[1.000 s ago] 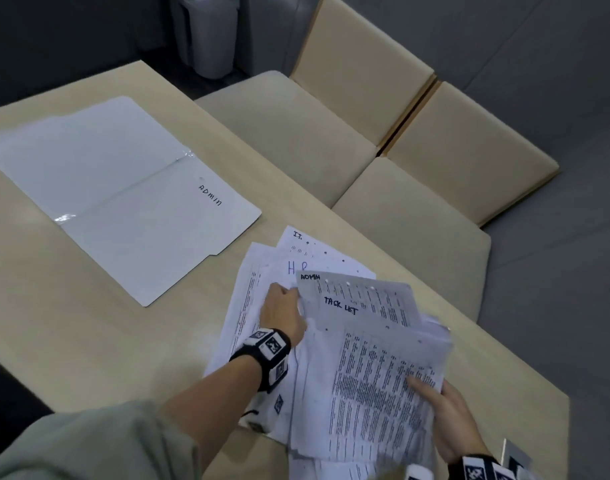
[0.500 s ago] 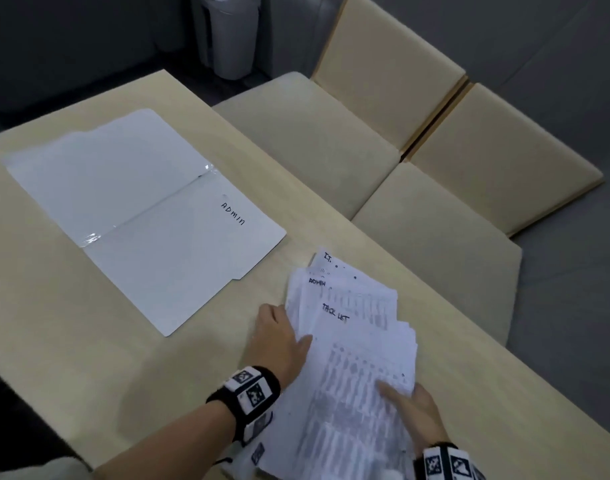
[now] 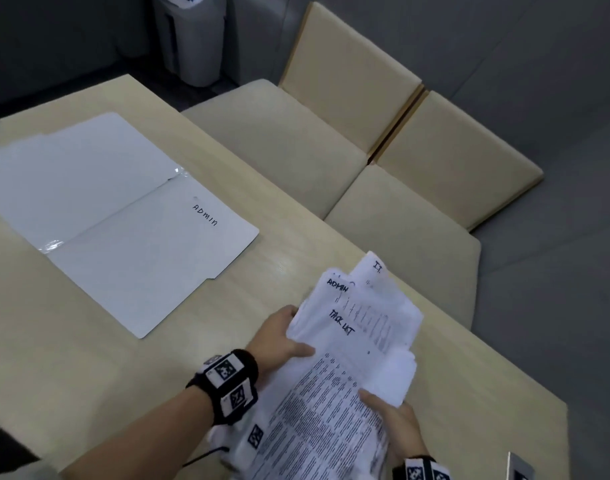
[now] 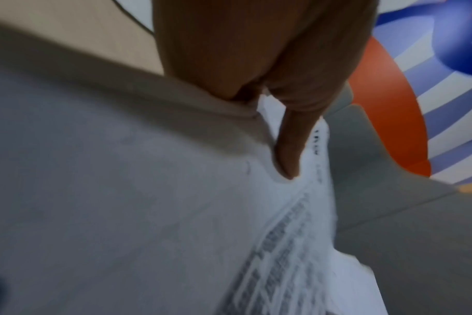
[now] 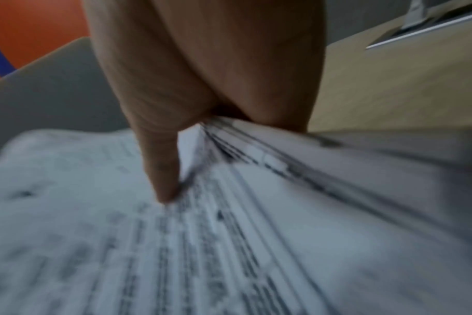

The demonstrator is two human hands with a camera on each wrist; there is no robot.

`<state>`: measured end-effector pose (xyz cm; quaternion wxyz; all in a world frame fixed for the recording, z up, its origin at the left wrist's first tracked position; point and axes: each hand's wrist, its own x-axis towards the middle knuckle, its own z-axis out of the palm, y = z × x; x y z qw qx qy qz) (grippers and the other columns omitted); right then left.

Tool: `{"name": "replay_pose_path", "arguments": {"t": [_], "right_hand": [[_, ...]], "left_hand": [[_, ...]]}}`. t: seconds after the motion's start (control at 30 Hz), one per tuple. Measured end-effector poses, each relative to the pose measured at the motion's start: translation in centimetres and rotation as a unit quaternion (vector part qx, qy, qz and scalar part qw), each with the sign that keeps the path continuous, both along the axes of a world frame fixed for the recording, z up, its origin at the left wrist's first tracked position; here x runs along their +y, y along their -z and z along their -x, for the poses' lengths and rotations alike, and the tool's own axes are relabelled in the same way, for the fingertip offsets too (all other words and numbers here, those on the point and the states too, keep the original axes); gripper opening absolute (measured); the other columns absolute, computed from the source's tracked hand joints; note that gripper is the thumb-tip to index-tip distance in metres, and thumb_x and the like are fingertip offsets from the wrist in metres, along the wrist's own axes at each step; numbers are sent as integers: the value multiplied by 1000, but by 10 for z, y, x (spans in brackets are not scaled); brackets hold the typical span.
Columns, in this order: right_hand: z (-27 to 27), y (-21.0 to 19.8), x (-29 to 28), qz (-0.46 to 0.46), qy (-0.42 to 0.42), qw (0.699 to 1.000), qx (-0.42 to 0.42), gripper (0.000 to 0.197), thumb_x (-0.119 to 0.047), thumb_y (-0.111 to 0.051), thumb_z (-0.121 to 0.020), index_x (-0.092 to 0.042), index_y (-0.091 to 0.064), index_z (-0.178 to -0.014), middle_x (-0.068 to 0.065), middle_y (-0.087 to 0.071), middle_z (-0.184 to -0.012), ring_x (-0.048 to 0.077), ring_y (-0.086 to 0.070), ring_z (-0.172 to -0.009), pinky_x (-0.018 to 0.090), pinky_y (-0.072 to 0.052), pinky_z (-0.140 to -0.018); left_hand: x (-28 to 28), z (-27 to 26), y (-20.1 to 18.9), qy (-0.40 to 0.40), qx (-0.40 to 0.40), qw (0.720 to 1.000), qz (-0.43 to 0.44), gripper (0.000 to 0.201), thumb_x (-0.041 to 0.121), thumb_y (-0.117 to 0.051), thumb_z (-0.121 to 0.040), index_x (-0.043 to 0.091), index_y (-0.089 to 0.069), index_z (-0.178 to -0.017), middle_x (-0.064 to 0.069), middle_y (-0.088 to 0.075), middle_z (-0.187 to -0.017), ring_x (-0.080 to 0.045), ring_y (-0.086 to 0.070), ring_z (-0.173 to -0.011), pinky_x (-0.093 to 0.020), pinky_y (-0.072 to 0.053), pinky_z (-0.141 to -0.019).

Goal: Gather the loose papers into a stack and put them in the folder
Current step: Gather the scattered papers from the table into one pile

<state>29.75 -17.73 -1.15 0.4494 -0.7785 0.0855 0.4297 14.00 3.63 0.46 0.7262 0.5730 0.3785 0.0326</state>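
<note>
Nearest the camera, the right hand point(image 3: 398, 422) has a grip on the near right edge of the untidy stack of white printed papers point(image 3: 348, 368), thumb on the top sheet and the edge wedged into the palm, as the right wrist view shows point(image 5: 202, 89). The left hand point(image 3: 279, 336) grasps the stack's left edge, thumb lying across the top page; its wrist view shows the same thumb point(image 4: 291, 147) pressed on the paper. The sheets are fanned, with handwritten "ADMIN", "TASK LIST" and "I.T." headings visible. The stack sits at the right of the pale wooden worktop point(image 3: 71, 358). Farther left lies the open white card folder point(image 3: 123, 230), marked "ADMIN", flat and well apart from the papers. Beyond the worktop stand beige upholstered chairs point(image 3: 348, 109) and a grey bin point(image 3: 192, 39).
</note>
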Motion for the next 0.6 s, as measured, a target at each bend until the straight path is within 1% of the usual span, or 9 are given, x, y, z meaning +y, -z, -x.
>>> {"name": "replay_pose_path", "arguments": {"t": [0.1, 0.13, 0.17, 0.23, 0.3, 0.37, 0.47, 0.53, 0.6], "right_hand": [[7, -36, 5, -128, 63, 987, 68, 81, -21, -90, -65, -10, -57, -139, 17, -68, -130, 41, -66, -118, 60, -49, -98], [7, -51, 8, -163, 70, 981, 73, 73, -18, -85, -72, -10, -56, -139, 16, -68, -131, 39, -66, -118, 57, -51, -97], [7, -67, 12, -192, 76, 977, 55, 67, -16, -80, -76, -9, -57, -138, 15, -69, -131, 37, -67, -118, 55, -50, -99], [6, -100, 22, -239, 75, 968, -31, 53, -10, -73, -80, -3, -61, -131, 16, -73, -123, 33, -70, -113, 52, -49, -101], [11, -139, 34, -244, 63, 957, -146, 33, -6, -71, -83, -2, -67, -115, 8, -81, -101, 19, -78, -94, 39, -59, -86], [14, -163, 41, -265, 61, 936, -224, 18, -5, -70, -86, -12, -68, -102, -8, -81, -81, 2, -77, -76, 20, -60, -66], [21, -178, 50, -310, 53, 911, -267, 22, -5, -71, -83, -11, -66, -104, -11, -81, -86, 2, -76, -82, 21, -60, -77], [25, -171, 52, -309, 20, 907, -286, 49, -18, -78, -74, -6, -65, -120, 1, -79, -108, 14, -75, -102, 31, -57, -90], [27, -159, 53, -298, -9, 910, -287, 67, -21, -83, -68, -6, -62, -130, 7, -75, -120, 20, -71, -111, 35, -55, -95]], "left_hand": [[21, -1, -41, 9, -90, 996, -9, 43, 5, -78, -79, 34, -55, -99, 21, -61, -97, 23, -61, -74, -1, -51, -70], [27, -3, -54, 11, -126, 992, -6, 40, 8, -80, -78, 34, -59, -101, 17, -67, -101, 18, -66, -83, -7, -54, -78], [33, -5, -67, 11, -154, 988, -3, 40, 10, -81, -78, 27, -63, -109, 6, -73, -108, 3, -71, -96, -23, -58, -89], [43, -9, -88, -11, -198, 980, -7, 48, 8, -80, -78, 11, -60, -122, -8, -73, -118, -23, -72, -107, -43, -57, -94], [53, -12, -108, -39, -227, 973, -20, 52, 6, -80, -77, 6, -57, -124, -11, -72, -118, -26, -72, -105, -42, -60, -88], [59, -13, -128, -54, -248, 965, -65, 57, 11, -83, -73, 5, -57, -123, -10, -73, -116, -24, -73, -102, -40, -61, -84], [58, -12, -140, -87, -275, 951, -115, 56, 2, -82, -72, -2, -57, -122, -11, -73, -114, -19, -73, -102, -31, -60, -86], [53, -10, -139, -111, -297, 941, -120, 61, -8, -81, -69, -7, -53, -123, -14, -71, -114, -19, -72, -104, -29, -59, -88], [49, -8, -139, -119, -310, 934, -130, 73, -8, -83, -66, -2, -43, -126, -11, -66, -115, -16, -70, -104, -29, -60, -84]]}}
